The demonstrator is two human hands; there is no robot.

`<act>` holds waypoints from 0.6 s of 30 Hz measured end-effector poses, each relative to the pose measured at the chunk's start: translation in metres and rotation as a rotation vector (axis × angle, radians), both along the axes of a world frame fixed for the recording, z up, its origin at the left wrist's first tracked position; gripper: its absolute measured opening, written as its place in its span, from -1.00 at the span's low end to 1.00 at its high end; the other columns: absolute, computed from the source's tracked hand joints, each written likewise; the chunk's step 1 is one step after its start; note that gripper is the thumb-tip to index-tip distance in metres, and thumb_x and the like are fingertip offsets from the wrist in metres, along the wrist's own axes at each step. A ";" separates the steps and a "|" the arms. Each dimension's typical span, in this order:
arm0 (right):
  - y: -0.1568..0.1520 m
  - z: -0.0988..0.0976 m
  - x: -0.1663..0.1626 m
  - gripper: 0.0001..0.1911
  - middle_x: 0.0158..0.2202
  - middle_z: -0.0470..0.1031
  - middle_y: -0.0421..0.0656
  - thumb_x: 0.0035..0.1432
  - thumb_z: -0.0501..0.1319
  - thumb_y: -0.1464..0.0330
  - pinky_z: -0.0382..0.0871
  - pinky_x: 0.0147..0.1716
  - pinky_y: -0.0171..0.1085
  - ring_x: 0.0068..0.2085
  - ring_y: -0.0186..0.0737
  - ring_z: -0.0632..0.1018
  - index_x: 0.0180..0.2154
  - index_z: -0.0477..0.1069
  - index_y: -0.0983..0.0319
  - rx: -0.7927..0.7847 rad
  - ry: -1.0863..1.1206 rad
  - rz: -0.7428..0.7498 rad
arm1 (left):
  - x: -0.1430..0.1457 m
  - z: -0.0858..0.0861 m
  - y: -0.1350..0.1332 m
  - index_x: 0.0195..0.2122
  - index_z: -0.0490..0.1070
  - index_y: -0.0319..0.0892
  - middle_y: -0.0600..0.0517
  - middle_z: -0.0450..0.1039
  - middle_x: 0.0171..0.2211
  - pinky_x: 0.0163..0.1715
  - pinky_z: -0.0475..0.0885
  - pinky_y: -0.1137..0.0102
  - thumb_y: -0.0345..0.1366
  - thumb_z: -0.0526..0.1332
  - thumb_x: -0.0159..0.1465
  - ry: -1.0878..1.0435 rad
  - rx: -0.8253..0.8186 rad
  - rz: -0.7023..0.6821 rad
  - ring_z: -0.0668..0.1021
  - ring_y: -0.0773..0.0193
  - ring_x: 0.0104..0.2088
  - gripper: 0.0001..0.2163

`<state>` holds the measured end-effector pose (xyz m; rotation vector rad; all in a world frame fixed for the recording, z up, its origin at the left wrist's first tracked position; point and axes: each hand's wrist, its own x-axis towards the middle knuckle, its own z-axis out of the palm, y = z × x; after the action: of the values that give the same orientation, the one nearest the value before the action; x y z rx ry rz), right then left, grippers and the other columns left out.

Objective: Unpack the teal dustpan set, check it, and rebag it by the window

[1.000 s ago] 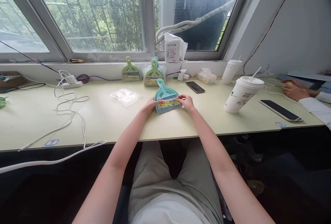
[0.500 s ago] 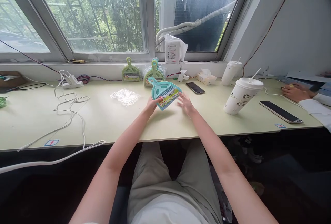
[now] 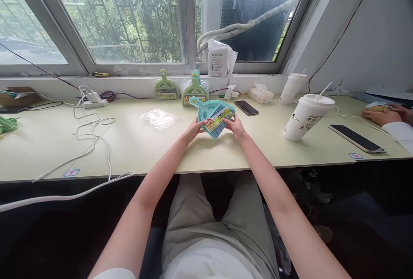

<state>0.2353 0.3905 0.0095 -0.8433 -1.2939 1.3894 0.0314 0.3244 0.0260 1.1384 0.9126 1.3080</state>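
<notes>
Nearest are the person's trousered legs (image 3: pixel 190 210), below the front edge of a pale bench (image 3: pixel 155 150), with a thick white cable (image 3: pixel 32 203) passing in front of that edge on the left. Above the bench, in the middle and near its front, is a light blue dustpan (image 3: pixel 210 114) with bristles and a bright printed label; it is tilted, its looped handle pointing up and to the left, and whether its lowest corner touches the bench I cannot tell. The left grip (image 3: pixel 193 130) grasps its left side, thumb on the front, while the right grip (image 3: pixel 236 127) grasps its right side. On the right lie a large phone (image 3: pixel 356 138) and a lidded white cup (image 3: pixel 305 120) with a straw; to the left of the dustpan is crumpled clear film (image 3: pixel 158 118). Farther back are a smaller phone (image 3: pixel 246 107), a co-worker's hands (image 3: pixel 382 114), a soft tissue pack (image 3: pixel 260 94) and two sets of green dustpans (image 3: pixel 195 92), side by side near the wall. Beyond, a white paper package (image 3: pixel 219 62) stands on the windowsill before the window (image 3: pixel 135 21)
</notes>
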 end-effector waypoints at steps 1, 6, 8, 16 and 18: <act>0.000 0.000 0.000 -0.47 -0.16 0.53 -0.19 -0.12 0.40 0.27 0.50 -0.08 -0.15 -0.21 -0.23 0.59 -0.11 0.25 0.12 0.002 -0.008 0.005 | -0.001 0.000 0.000 -0.01 0.36 -0.14 -0.14 0.47 -0.02 -0.16 0.49 0.15 -0.25 0.36 0.03 0.009 0.002 -0.011 0.55 0.00 -0.09 -0.53; -0.001 -0.002 -0.001 -0.53 -0.13 0.52 -0.17 -0.05 0.37 0.21 0.51 -0.11 -0.18 -0.23 -0.25 0.59 -0.11 0.27 0.14 -0.004 -0.022 0.001 | -0.001 -0.001 0.000 -0.02 0.36 -0.15 -0.14 0.49 -0.06 -0.13 0.48 0.12 -0.35 0.39 -0.04 0.036 0.028 -0.049 0.54 -0.01 -0.08 -0.49; -0.001 -0.003 -0.001 -0.55 -0.11 0.52 -0.16 -0.02 0.34 0.19 0.51 -0.11 -0.19 -0.22 -0.25 0.59 -0.11 0.27 0.14 -0.007 -0.029 -0.005 | 0.000 -0.001 -0.001 -0.01 0.37 -0.14 -0.14 0.50 -0.08 -0.10 0.47 0.10 -0.37 0.39 -0.05 0.040 0.036 -0.046 0.54 -0.02 -0.07 -0.48; -0.007 -0.002 -0.005 -0.63 -0.04 0.51 -0.13 0.04 0.34 0.25 0.47 -0.02 -0.15 -0.10 -0.19 0.58 -0.12 0.36 0.18 -0.049 0.069 0.180 | 0.001 0.001 -0.003 0.03 0.36 -0.13 -0.15 0.52 -0.10 -0.06 0.45 0.07 -0.36 0.43 -0.08 0.031 0.044 -0.024 0.53 -0.07 -0.03 -0.41; -0.007 -0.001 -0.007 -0.68 -0.06 0.53 -0.09 0.02 0.36 0.33 0.47 -0.02 -0.14 -0.10 -0.17 0.58 -0.17 0.39 0.23 -0.079 0.074 0.193 | 0.001 0.002 -0.004 0.04 0.36 -0.14 -0.17 0.51 -0.08 -0.06 0.46 0.07 -0.34 0.43 -0.07 0.044 0.050 -0.036 0.52 -0.09 -0.02 -0.40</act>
<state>0.2286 0.3831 0.0083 -0.7271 -1.2974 1.6174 0.0326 0.3203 0.0279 1.2207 0.8915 1.2868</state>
